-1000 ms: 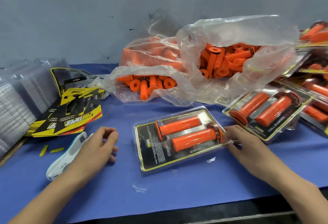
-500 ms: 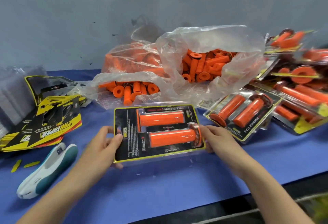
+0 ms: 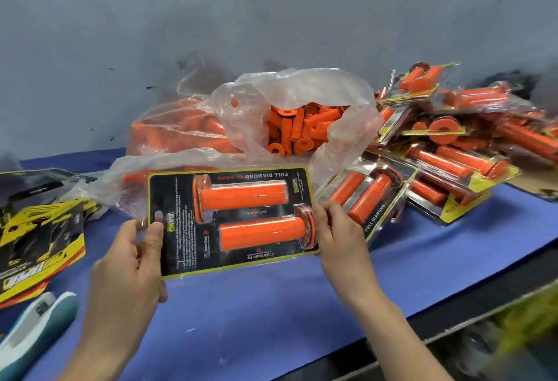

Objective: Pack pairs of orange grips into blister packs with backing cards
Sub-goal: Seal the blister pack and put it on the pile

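Note:
A filled blister pack (image 3: 181, 217) with a black, yellow-edged backing card and two orange grips (image 3: 241, 196) hangs tilted above the blue table, its print upside down to me. My left hand (image 3: 129, 262) grips its left edge, thumb on the front. My right hand (image 3: 338, 235) pinches its right edge beside the lower grip's flange. Behind it a clear plastic bag (image 3: 302, 90) lies open, full of loose orange grips (image 3: 302, 129).
A pile of finished packs (image 3: 453, 157) covers the right of the blue table (image 3: 271, 305). Black and yellow backing cards (image 3: 39, 238) lie at the left, with a white and teal tape dispenser (image 3: 33, 329) in front of them. The table's front edge runs along the lower right.
Both hands took hold of the pack, lifted it off the table and turned it up toward me. The view has swung to the right.

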Tool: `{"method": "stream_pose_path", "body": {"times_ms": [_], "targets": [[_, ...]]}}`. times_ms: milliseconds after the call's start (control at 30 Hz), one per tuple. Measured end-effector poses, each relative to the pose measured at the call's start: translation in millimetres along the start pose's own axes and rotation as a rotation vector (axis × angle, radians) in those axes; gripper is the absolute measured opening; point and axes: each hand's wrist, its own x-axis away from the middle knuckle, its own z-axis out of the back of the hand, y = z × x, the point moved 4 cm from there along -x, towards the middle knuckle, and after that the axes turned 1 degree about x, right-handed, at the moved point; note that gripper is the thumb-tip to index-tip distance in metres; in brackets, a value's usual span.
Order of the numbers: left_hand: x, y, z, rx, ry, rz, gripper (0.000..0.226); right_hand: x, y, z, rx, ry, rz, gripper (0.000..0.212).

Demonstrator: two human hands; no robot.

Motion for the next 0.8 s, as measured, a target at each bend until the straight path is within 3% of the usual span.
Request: {"method": "stream_pose_path", "body": {"times_ms": [67,167,233,333,400,533,800], "targets": [[-0.8,3.0,-7.3,0.211,-0.021,0.069,0.028,-1.7,4.1,7.8,0.073,0.049,0.009,0.024],[-2.0,7.2,-26.9,0.575,-0.212,0.223,0.035,-4.7,7.6,23.2,0.053,0.155,0.013,0.031],[-1.0,12.1,-39.6,0.589,-0.282,0.212,0.03,-4.8,9.1,34.1,-0.006,0.222,0.002,0.031],[-3.9,15.0,-56.1,0.562,-0.222,0.184,0.026,-6.2,16.3,46.0,-0.092,0.237,-0.071,0.034],[-10.4,16.1,-66.2,0.565,-0.197,0.192,0.03,-10.6,25.6,48.0,-0.318,0.189,-0.203,0.035],[-23.6,21.0,-86.2,0.612,-0.241,0.208,0.025,-20.5,33.3,47.0,-0.831,0.133,-0.388,0.016],[-35.9,41.2,-113.6,0.687,-0.351,0.183,0.03,-26.3,45.6,71.1,-0.796,0.329,-0.386,0.012]]}}
